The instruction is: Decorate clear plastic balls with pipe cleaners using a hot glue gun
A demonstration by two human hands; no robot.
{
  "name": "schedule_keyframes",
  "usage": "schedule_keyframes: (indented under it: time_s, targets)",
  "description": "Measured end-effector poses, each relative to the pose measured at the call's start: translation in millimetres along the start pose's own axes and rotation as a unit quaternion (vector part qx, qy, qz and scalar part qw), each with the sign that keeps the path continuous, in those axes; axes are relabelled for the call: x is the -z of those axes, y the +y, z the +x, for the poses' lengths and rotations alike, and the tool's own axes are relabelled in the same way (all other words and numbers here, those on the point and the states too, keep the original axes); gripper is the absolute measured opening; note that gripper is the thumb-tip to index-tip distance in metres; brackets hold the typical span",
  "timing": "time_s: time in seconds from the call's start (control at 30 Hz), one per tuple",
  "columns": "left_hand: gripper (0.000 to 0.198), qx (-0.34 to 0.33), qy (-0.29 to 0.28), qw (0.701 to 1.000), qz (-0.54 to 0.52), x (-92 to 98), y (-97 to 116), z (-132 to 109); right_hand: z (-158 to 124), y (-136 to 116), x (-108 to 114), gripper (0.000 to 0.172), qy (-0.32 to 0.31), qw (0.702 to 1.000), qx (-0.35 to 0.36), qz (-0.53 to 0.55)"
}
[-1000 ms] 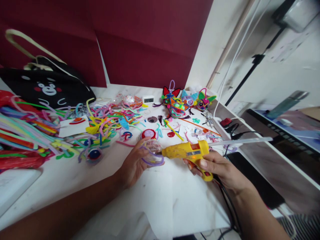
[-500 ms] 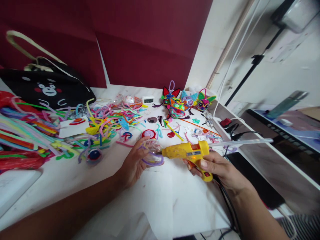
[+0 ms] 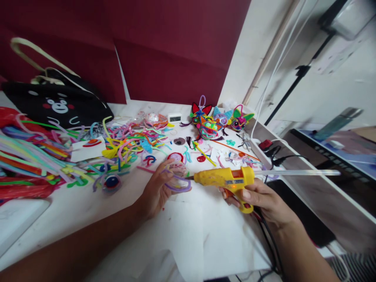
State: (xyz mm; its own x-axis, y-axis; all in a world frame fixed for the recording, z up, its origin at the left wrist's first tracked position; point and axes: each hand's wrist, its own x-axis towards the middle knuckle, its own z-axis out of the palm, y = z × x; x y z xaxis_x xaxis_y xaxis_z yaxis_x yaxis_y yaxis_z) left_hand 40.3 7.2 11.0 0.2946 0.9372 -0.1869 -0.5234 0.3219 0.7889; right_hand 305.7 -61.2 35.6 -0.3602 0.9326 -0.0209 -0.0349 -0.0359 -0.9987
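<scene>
My left hand (image 3: 157, 190) is closed around a clear plastic ball (image 3: 178, 170) that has a purple pipe cleaner (image 3: 181, 189) along its lower side. In my right hand (image 3: 260, 197) is a yellow hot glue gun (image 3: 225, 178), fingers wrapped round the handle and trigger. Its nozzle points left and comes up to the ball's right side; whether it touches I cannot tell. A clear glue stick (image 3: 296, 172) sticks out of the gun's back. Just behind the ball lies a red and pink pipe-cleaner coil (image 3: 176, 157).
Loose pipe cleaners (image 3: 138, 141) spread across the left and middle of the white table. Colourful eared ornaments (image 3: 208, 127) stand at the back beside a small digital clock (image 3: 174, 117). A black phone (image 3: 302, 211) lies at right; the gun's black cord (image 3: 267, 231) hangs below my right hand.
My right hand and the glue gun have shifted slightly right, drawing the nozzle back a little. My left hand holds the ball in nearly the same place.
</scene>
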Motion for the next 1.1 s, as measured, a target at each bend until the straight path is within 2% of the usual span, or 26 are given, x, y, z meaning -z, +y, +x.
schedule_keyframes:
  time_s: [0.13, 0.27, 0.33, 0.4, 0.57, 0.67, 0.73, 0.8, 0.87, 0.93, 1.1]
  targets:
    - [0.043, -0.030, 0.020, 0.999, -0.002, -0.6, 6, 4, -3, 0, 5, 0.037, 0.018, 0.999, 0.010, -0.045]
    - [0.041, -0.075, 0.050, 0.996, -0.016, -0.4, 12, 8, 3, -5, -5, 0.027, 0.021, 0.980, 0.052, -0.191]
    - [0.042, -0.096, 0.046, 0.994, -0.022, -0.9, 15, 9, 8, -6, -16, 0.023, 0.014, 0.963, 0.051, -0.265]
    - [0.044, -0.108, 0.031, 0.993, -0.023, -1.9, 17, 8, 13, -2, -27, 0.024, 0.031, 0.937, 0.051, -0.343]
    - [0.044, -0.121, 0.027, 0.992, -0.033, -4.7, 19, 5, 28, 23, -42, 0.025, 0.031, 0.835, 0.071, -0.544]
    - [0.048, -0.118, 0.031, 0.992, -0.028, -5.5, 17, 2, 31, 28, -42, 0.030, 0.010, 0.803, 0.064, -0.592]
    - [0.052, -0.114, 0.026, 0.993, -0.017, -6.0, 15, 0, 30, 21, -42, 0.034, 0.006, 0.808, 0.071, -0.585]
    - [0.055, -0.111, 0.017, 0.994, -0.009, -6.8, 14, -2, 28, 7, -46, 0.035, 0.027, 0.842, 0.103, -0.530]
    - [0.059, -0.109, 0.015, 0.994, -0.004, -7.9, 12, -4, 29, -7, -53, 0.024, 0.064, 0.887, 0.146, -0.434]
    - [0.064, -0.107, 0.020, 0.994, 0.000, -9.0, 10, -6, 34, -18, -62, 0.018, 0.119, 0.905, 0.174, -0.369]
    - [0.066, -0.102, 0.009, 0.995, 0.012, -9.9, 4, -10, 58, -21, -80, 0.025, 0.177, 0.940, 0.150, -0.251]
